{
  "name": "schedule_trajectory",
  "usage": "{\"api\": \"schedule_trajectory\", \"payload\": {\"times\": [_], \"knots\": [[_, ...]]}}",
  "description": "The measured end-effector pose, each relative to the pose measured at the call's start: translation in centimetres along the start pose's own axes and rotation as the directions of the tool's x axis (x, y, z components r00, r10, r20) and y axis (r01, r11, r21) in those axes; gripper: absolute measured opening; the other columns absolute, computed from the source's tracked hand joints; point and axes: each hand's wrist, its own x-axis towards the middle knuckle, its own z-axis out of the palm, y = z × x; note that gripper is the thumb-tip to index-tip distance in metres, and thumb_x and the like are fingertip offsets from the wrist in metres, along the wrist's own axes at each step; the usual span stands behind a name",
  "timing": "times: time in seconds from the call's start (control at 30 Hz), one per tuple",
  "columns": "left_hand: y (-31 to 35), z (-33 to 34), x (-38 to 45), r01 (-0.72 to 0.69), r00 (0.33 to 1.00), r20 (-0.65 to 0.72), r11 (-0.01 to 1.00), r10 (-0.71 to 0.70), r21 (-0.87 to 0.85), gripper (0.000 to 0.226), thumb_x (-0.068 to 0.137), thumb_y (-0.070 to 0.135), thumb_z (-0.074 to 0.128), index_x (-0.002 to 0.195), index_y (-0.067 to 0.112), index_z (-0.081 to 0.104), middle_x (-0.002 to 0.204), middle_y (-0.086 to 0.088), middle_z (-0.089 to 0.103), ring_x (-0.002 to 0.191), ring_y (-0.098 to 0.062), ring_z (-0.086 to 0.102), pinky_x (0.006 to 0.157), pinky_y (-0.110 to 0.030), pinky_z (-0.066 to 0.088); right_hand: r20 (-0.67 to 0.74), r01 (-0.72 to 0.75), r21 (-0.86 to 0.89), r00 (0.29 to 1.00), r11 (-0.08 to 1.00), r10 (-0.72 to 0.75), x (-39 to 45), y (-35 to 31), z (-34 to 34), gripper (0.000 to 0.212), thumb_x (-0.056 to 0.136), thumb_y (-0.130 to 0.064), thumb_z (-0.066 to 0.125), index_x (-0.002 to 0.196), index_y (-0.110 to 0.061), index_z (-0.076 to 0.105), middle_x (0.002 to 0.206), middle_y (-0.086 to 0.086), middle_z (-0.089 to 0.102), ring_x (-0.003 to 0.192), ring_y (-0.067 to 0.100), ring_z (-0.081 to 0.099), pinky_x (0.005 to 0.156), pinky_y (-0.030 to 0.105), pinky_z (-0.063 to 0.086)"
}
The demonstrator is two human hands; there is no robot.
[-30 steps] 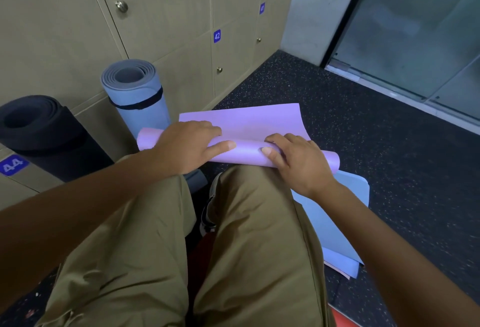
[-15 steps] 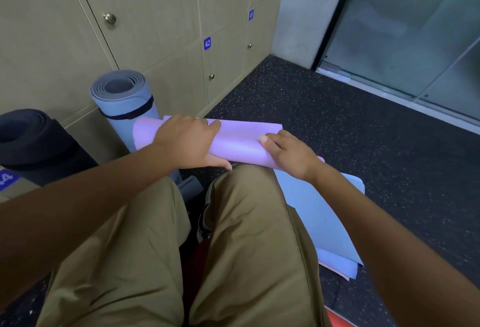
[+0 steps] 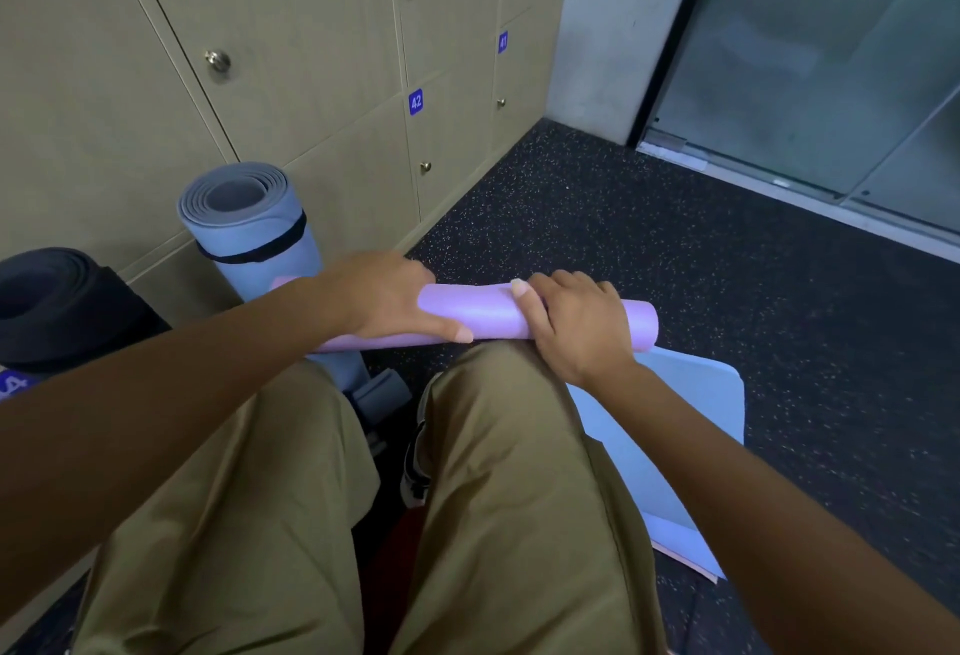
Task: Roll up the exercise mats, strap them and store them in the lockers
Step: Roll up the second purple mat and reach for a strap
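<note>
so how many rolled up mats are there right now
3: a purple mat lying across the knees, gripped by both hands; a grey-blue mat with a black strap, upright against the lockers; a black mat at far left. Others may be out of frame.

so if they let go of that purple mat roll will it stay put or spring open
Likely to spring open: the purple mat roll has no strap, unlike the blue-grey rolled mat. Being a cylinder on the floor, it may roll. It looks thin and light, probably floppy.
</note>
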Motion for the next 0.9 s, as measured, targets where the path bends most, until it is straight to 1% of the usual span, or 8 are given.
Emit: {"api": "schedule_trajectory", "payload": {"times": [0.07,0.13,0.23,0.3,0.43,0.63,0.77,0.9], "knots": [[0.2,-0.3,0.0,-0.034,0.995,-0.088,0.992,0.044,0.118,0.085,0.073,0.096,0.025,0.093,0.018,0.052,0.078,0.005,0.054,0.070,-0.020,0.052,0.062,-0.036,0.038,0.076,-0.032,0.023,0.997,0.999,0.030,0.8,0.1,-0.3,0.062,0.101,-0.059,0.006,0.087,-0.026,0.057,0.084,-0.002,0.059,0.088,0.027,0.056,0.076,0.037,0.033],[0.2,0.0,0.3,-0.067,0.954,-0.267,0.966,0.136,0.251,0.087,0.075,0.095,0.014,0.096,0.017,0.046,0.081,0.001,0.052,0.071,-0.024,0.047,0.061,-0.035,0.034,0.203,-0.131,0.118,0.974,0.984,0.106,1.7,0.5,-0.3,0.054,0.105,-0.058,0.013,0.080,-0.029,0.052,0.086,0.001,0.061,0.087,0.028,0.056,0.077,0.038,0.036],[0.3,0.9,0.8,-0.097,0.877,-0.409,0.927,0.252,0.363,0.085,0.080,0.091,0.027,0.102,0.014,0.054,0.084,-0.007,0.061,0.067,-0.030,0.053,0.057,-0.033,0.031,0.349,-0.278,0.224,0.918,0.934,0.190,2.8,1.5,-0.1,0.061,0.103,-0.063,0.017,0.080,-0.027,0.059,0.095,0.006,0.066,0.093,0.030,0.058,0.083,0.041,0.044],[0.4,1.2,1.2,-0.090,0.861,-0.432,0.918,0.267,0.387,0.088,0.077,0.092,0.032,0.101,0.011,0.058,0.080,-0.009,0.063,0.065,-0.031,0.059,0.054,-0.032,0.031,0.390,-0.306,0.247,0.900,0.919,0.194,3.3,1.7,-0.1,0.066,0.102,-0.065,0.018,0.095,-0.023,0.067,0.102,0.008,0.066,0.096,0.031,0.058,0.087,0.042,0.045],[0.7,0.9,1.6,-0.053,0.887,-0.406,0.921,0.221,0.386,0.099,0.068,0.099,0.021,0.102,0.014,0.059,0.078,-0.005,0.065,0.066,-0.031,0.064,0.054,-0.031,0.032,0.410,-0.292,0.251,0.896,0.923,0.172,3.7,2.0,-0.2,0.069,0.105,-0.062,0.018,0.107,-0.016,0.069,0.099,0.005,0.058,0.096,0.028,0.054,0.084,0.040,0.040],[0.3,-0.1,3.1,-0.038,0.952,-0.269,0.929,0.146,0.368,0.106,0.055,0.103,0.002,0.100,0.022,0.054,0.090,0.000,0.069,0.080,-0.027,0.065,0.065,-0.035,0.040,0.289,-0.178,0.295,0.953,0.939,0.090,3.3,3.4,0.8,0.062,0.103,-0.065,0.018,0.086,-0.025,0.063,0.093,0.004,0.069,0.088,0.028,0.060,0.073,0.037,0.040],[-0.1,-1.7,3.4,0.045,0.973,-0.228,0.960,0.020,0.276,0.086,0.064,0.102,0.025,0.089,0.023,0.049,0.093,-0.004,0.069,0.078,-0.029,0.056,0.067,-0.037,0.036,0.140,0.027,0.112,0.989,0.993,-0.043,3.7,4.4,-0.1,0.071,0.092,-0.074,0.008,0.096,-0.023,0.057,0.095,0.003,0.066,0.091,0.029,0.059,0.076,0.039,0.040],[-0.1,-4.4,2.9,0.124,0.973,-0.220,0.968,-0.075,0.218,0.076,0.069,0.100,0.036,0.089,0.027,0.046,0.098,-0.005,0.068,0.081,-0.029,0.052,0.068,-0.037,0.035,0.123,0.146,0.013,0.982,0.989,-0.147,5.0,4.9,-2.4,0.078,0.084,-0.086,0.022,0.117,-0.024,0.056,0.105,-0.001,0.064,0.097,0.025,0.059,0.082,0.041,0.045]]}}
